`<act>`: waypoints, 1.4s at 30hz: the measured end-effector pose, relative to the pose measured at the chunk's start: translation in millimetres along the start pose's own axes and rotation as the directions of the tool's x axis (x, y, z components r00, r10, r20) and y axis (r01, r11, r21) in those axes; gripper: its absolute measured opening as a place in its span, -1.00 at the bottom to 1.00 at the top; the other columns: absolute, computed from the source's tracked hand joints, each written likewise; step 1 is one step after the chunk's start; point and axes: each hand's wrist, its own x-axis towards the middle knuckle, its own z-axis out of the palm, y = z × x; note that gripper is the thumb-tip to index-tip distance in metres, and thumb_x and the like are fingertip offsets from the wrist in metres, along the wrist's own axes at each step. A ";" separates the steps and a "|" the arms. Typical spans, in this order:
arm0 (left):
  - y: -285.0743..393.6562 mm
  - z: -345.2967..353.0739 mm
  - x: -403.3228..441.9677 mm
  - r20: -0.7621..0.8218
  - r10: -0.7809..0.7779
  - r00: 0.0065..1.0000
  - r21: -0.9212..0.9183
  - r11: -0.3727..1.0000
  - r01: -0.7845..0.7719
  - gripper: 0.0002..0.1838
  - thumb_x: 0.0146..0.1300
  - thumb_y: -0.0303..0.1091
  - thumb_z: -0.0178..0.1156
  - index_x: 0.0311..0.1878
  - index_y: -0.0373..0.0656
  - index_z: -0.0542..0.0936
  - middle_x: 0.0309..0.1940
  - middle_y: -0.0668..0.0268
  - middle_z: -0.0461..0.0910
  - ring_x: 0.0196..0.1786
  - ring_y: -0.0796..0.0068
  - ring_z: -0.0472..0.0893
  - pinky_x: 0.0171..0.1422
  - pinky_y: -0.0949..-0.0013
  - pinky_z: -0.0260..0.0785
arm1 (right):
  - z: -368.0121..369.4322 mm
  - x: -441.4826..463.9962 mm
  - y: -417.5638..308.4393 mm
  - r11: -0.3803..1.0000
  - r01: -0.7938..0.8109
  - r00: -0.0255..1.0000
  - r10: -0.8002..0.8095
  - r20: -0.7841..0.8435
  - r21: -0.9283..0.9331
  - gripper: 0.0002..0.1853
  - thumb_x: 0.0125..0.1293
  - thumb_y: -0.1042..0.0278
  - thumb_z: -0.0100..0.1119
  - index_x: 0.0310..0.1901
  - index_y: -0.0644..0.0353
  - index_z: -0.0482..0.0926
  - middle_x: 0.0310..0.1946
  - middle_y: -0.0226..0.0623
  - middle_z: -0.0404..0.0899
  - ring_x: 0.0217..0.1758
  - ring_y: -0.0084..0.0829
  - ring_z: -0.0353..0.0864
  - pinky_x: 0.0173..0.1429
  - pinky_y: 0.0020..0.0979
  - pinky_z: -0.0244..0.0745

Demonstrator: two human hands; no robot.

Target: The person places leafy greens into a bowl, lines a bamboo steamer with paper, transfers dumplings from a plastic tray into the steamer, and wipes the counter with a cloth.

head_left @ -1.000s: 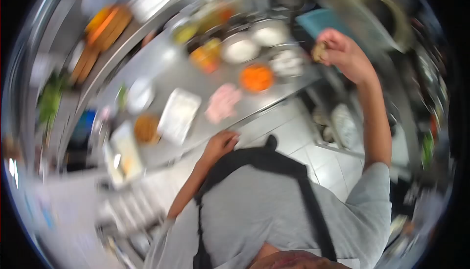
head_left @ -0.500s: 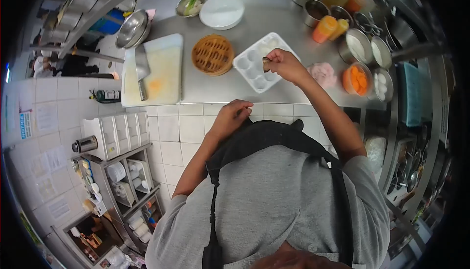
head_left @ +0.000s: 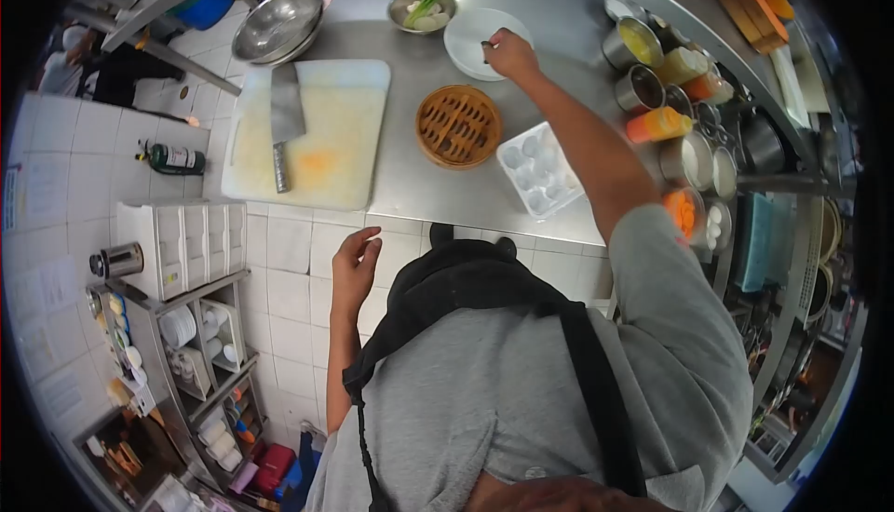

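My right hand point(head_left: 510, 54) is stretched over the white bowl point(head_left: 462, 47) at the back of the table. Its fingers are pinched on a small dark brown piece point(head_left: 487, 50), whose kind I cannot make out. My left hand point(head_left: 355, 265) hangs in front of the table edge, fingers loosely apart and holding nothing. Between me and the bowl sits a round bamboo steamer point(head_left: 458, 127) with a slatted top. A white tray with round hollows point(head_left: 538, 169) lies under my right forearm, which hides its right side.
At left a cleaver point(head_left: 288, 107) lies on a cutting board point(head_left: 354, 135), with stacked metal bowls point(head_left: 277, 26) behind. A bowl with green stalks point(head_left: 423, 9) stands by the white bowl. Squeeze bottles point(head_left: 659, 124) and orange pieces point(head_left: 683, 212) in a container line the right.
My right hand has moved from over the hollowed tray, away from me, to above the white bowl, still pinching the brown piece. My left hand has shifted left and down. The camera view has turned.
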 end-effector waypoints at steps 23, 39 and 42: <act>48.7 129.7 31.3 0.422 0.133 0.897 0.027 0.987 -0.159 -0.54 0.47 -0.27 0.34 0.31 -0.32 0.61 0.02 0.05 0.76 0.06 0.29 0.76 0.17 0.32 0.56 | -128.1 -274.8 246.9 0.797 -0.453 0.882 0.337 -0.329 -0.400 -0.57 0.32 0.17 0.34 0.18 0.15 0.66 0.09 0.07 0.70 0.23 0.12 0.67 0.29 0.02 0.56; 84.7 274.6 53.4 0.137 0.000 0.991 -0.413 0.909 0.057 -0.81 0.31 -0.43 0.29 -0.42 -0.23 0.55 -0.52 0.45 0.56 -0.44 0.67 0.46 -0.37 0.44 0.30 | -97.3 -295.0 165.2 0.909 0.352 0.902 -0.393 -0.178 -0.221 -0.60 0.23 0.13 0.46 0.08 0.03 0.75 0.15 -0.22 0.62 0.32 -0.12 0.51 0.27 0.05 0.45; 85.3 230.3 33.1 0.049 0.090 0.995 -0.341 0.938 -0.067 -0.84 0.34 -0.45 0.26 -0.40 -0.22 0.58 -0.49 0.49 0.56 -0.43 0.73 0.42 -0.35 0.49 0.27 | -101.1 -286.3 148.0 0.885 0.454 0.849 -0.465 -0.252 -0.103 -0.80 0.30 0.25 0.40 -0.09 0.07 0.80 -0.12 -0.27 0.71 0.07 -0.18 0.64 0.16 -0.12 0.51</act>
